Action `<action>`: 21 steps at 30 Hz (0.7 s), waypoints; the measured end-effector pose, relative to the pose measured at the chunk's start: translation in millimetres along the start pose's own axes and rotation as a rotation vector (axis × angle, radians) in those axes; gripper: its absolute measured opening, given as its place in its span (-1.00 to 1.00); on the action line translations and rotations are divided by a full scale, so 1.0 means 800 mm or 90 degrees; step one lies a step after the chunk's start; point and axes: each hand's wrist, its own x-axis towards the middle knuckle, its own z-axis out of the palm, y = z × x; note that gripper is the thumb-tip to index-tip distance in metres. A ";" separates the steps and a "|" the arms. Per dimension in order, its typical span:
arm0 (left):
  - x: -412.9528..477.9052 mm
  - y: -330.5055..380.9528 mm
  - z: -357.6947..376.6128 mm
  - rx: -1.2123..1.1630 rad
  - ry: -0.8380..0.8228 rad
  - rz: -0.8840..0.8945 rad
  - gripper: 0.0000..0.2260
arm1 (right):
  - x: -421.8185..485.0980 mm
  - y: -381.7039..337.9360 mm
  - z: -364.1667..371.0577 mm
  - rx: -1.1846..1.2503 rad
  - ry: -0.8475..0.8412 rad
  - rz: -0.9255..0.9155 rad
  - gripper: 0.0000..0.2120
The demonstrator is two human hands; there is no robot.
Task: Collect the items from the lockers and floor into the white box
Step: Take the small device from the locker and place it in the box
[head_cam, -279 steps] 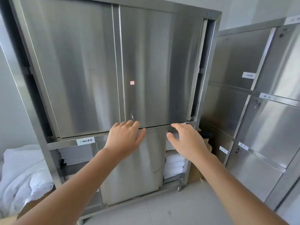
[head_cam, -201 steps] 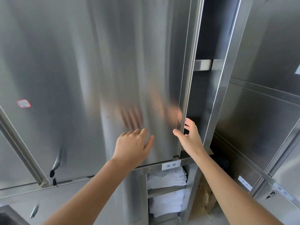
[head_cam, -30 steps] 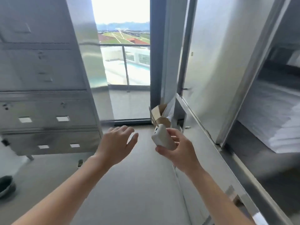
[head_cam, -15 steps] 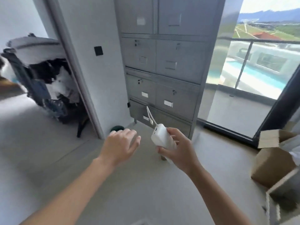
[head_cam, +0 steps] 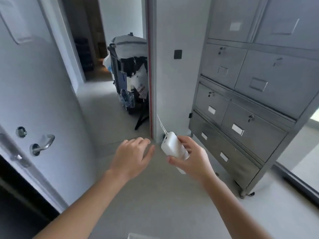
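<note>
Power bank, white, is in my right hand, just right of the picture's centre and above the floor. My fingers and thumb curl around its lower half. A thin white cord rises from its top toward 12 o'clock. My left hand hovers just beside it at 9 o'clock, with relaxed fingers that hold nothing.

I judge that the step in hand is the carrying: the item is collected but not yet in the white box. A pale corner at 6 o'clock, on the bottom edge, may be that box, but I cannot tell. The next move asks me to find the box, lower the power bank inside with its cord, and let go.

The lockers at 2 o'clock carry small label cards, but no writing on them can be read. No brand shows on the power bank.
</note>
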 end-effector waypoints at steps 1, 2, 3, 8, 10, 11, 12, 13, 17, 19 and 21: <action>-0.003 0.002 0.000 0.001 0.006 -0.012 -0.53 | 0.003 0.001 0.000 0.006 -0.010 -0.003 -0.43; -0.007 0.004 0.001 0.003 0.008 -0.023 -0.54 | 0.006 0.002 0.000 0.013 -0.022 -0.007 -0.42; -0.010 0.005 0.001 0.006 0.008 -0.036 -0.55 | 0.008 0.002 0.001 0.019 -0.033 -0.011 -0.43; -0.035 -0.004 0.003 0.030 0.009 -0.103 -0.58 | 0.014 0.010 0.022 0.046 -0.096 -0.033 -0.45; -0.051 -0.011 0.006 0.042 0.006 -0.126 -0.59 | 0.013 0.015 0.039 0.055 -0.121 -0.032 -0.48; -0.061 -0.016 0.008 0.048 0.003 -0.140 -0.59 | 0.012 0.018 0.049 0.058 -0.133 -0.032 -0.48; -0.070 -0.021 0.011 0.052 -0.004 -0.157 -0.59 | 0.010 0.021 0.060 0.060 -0.146 -0.030 -0.48; -0.081 -0.027 0.015 0.054 -0.016 -0.174 -0.58 | 0.007 0.025 0.072 0.063 -0.162 -0.026 -0.48; -0.125 -0.056 0.039 0.045 -0.078 -0.226 -0.51 | -0.013 0.050 0.123 0.072 -0.232 0.012 -0.47; -0.148 -0.072 0.055 0.038 -0.097 -0.245 -0.51 | -0.026 0.063 0.152 0.067 -0.265 0.042 -0.45; -0.171 -0.089 0.076 0.026 -0.115 -0.256 -0.52 | -0.039 0.077 0.180 0.059 -0.292 0.075 -0.42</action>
